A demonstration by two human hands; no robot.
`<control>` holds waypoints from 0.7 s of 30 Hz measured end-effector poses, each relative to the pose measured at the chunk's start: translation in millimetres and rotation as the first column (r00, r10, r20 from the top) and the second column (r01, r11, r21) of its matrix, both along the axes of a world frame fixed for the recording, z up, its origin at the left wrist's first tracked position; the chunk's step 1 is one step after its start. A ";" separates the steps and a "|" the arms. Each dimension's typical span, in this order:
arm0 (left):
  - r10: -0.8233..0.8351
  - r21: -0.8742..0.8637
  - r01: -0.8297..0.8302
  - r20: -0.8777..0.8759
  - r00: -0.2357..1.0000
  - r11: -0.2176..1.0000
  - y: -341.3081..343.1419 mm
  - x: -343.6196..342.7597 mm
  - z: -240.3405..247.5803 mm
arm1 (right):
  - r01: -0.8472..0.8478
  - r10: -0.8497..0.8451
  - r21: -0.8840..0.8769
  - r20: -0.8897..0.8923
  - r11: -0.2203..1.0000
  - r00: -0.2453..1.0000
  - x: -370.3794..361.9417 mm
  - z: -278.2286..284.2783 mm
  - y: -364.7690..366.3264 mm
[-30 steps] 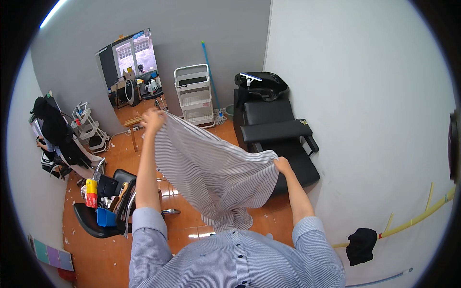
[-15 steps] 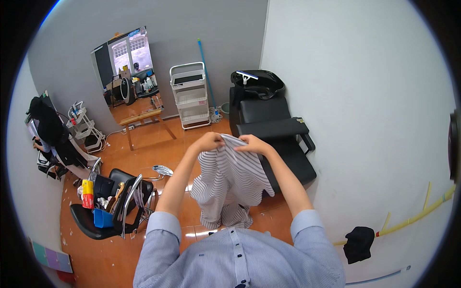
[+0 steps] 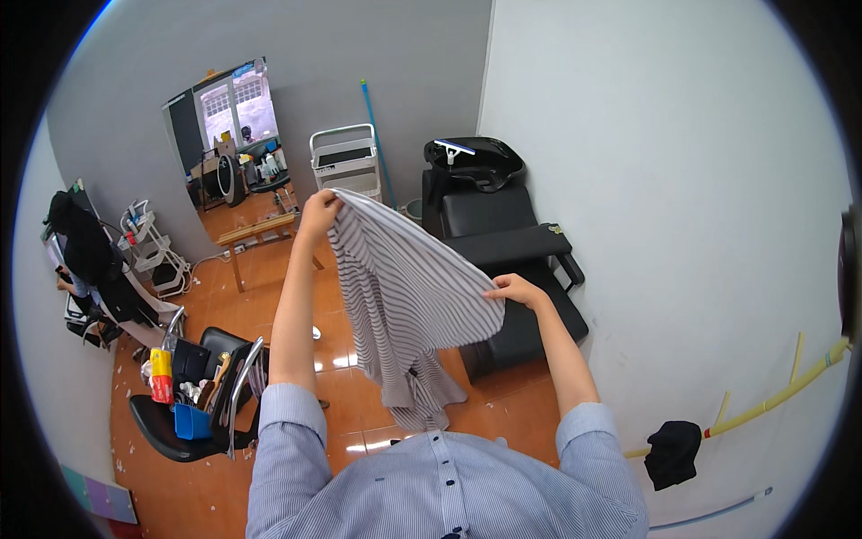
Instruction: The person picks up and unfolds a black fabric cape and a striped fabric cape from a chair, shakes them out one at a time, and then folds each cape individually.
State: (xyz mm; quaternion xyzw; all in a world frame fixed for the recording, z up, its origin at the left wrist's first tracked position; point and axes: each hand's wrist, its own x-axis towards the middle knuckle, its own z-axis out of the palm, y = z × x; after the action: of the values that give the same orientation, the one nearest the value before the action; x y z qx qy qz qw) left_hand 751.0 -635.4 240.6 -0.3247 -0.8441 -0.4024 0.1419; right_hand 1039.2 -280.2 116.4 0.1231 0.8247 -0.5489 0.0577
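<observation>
A grey-and-white striped cloth (image 3: 409,269) hangs in front of me, its top edge stretched slantwise between my hands. My left hand (image 3: 319,216) pinches the upper left corner, raised high and far out. Lower and nearer, my right hand (image 3: 518,291) grips the edge at the right with thumb and fingers. The cloth falls in loose folds, and its lower part narrows toward the floor near my body. Behind its right side stands a black shampoo chair (image 3: 489,211) with a basin (image 3: 489,166), on which a squeegee (image 3: 455,149) lies.
To the left, a black salon chair (image 3: 148,422) carries a blue container (image 3: 191,420) and a red-and-yellow package (image 3: 162,375). A white trolley (image 3: 344,135) and a leaning mirror (image 3: 235,216) stand at the back. A person in black (image 3: 85,247) is at the far left. A yellow pole (image 3: 781,397) runs along the right wall.
My hands have moved apart. The left went up and to the left, the right went down and to the right, spreading the striped cloth's top edge wide.
</observation>
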 end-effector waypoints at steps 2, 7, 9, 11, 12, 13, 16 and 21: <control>0.275 -0.105 -0.294 -0.164 0.947 0.950 -4.6 4.0 -13.2 | 0.111 -0.112 -0.021 -0.046 0.994 0.993 5.7 -4.6 -1.1; 0.471 -0.549 -0.291 0.220 0.854 0.784 -10.5 9.0 -105.7 | 0.287 -0.337 -0.405 -0.057 0.868 0.940 4.8 -43.4 -19.1; 0.214 -0.325 -0.022 0.566 0.796 0.945 -43.7 -16.3 -171.4 | 0.233 -0.336 -0.539 -0.099 0.809 0.937 -20.7 -49.4 -46.1; -0.111 0.163 -0.015 0.731 0.674 0.986 -29.6 5.2 -214.9 | 0.206 -0.358 -0.617 -0.132 0.759 0.924 -37.6 -54.3 -62.6; -0.158 0.200 0.007 0.751 0.641 0.980 -8.4 26.4 -213.1 | 0.218 -0.386 -0.649 -0.127 0.729 0.914 -40.9 -55.8 -66.5; -0.203 0.235 0.026 0.769 0.607 0.972 11.9 51.9 -202.1 | 0.227 -0.413 -0.681 -0.122 0.696 0.902 -43.8 -55.8 -71.2; -0.323 0.386 -0.026 0.804 0.500 0.922 25.1 97.6 -187.3 | 0.319 -0.433 -0.609 -0.044 0.726 0.900 -60.8 -29.5 -114.3; -0.413 0.504 -0.187 0.829 0.377 0.843 44.2 164.5 -146.6 | 0.194 -0.389 -0.590 -0.225 0.784 0.893 -75.9 -13.7 -158.4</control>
State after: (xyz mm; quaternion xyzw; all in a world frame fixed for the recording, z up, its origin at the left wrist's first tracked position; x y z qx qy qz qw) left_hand 915.5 -591.2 94.0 -0.0543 -0.6082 -0.7341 -0.2970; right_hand 963.3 -438.7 102.7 0.1340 0.5983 -0.7780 -0.1368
